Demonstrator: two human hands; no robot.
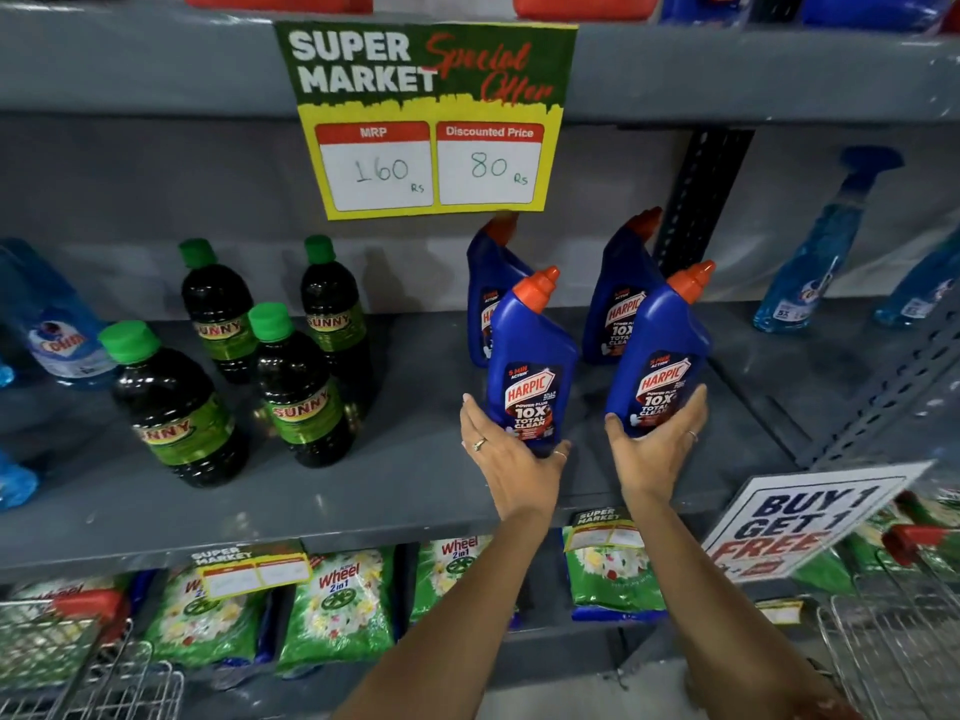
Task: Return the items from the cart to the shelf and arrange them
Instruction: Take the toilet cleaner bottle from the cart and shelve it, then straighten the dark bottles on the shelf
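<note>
Two blue Harpic bottles with orange caps stand at the front of the grey shelf [395, 491]. My left hand [511, 454] cups the base of the left Harpic bottle [530, 356]. My right hand [654, 444] grips the base of the right Harpic bottle [660, 350]. Both bottles are upright, slightly tilted. Behind them stand two more Harpic bottles: the back left one [485, 272] and the back right one [621, 293]. Wire carts show at the bottom left [78, 672] and bottom right [893, 652].
Several dark Sunny bottles [296, 387] with green caps stand to the left on the same shelf. Blue Colin bottles [52, 324] sit far left, blue spray bottles [815, 262] far right. A price sign [431, 122] hangs above. Green Wheel packs [337, 610] fill the lower shelf beside a promo sign [800, 522].
</note>
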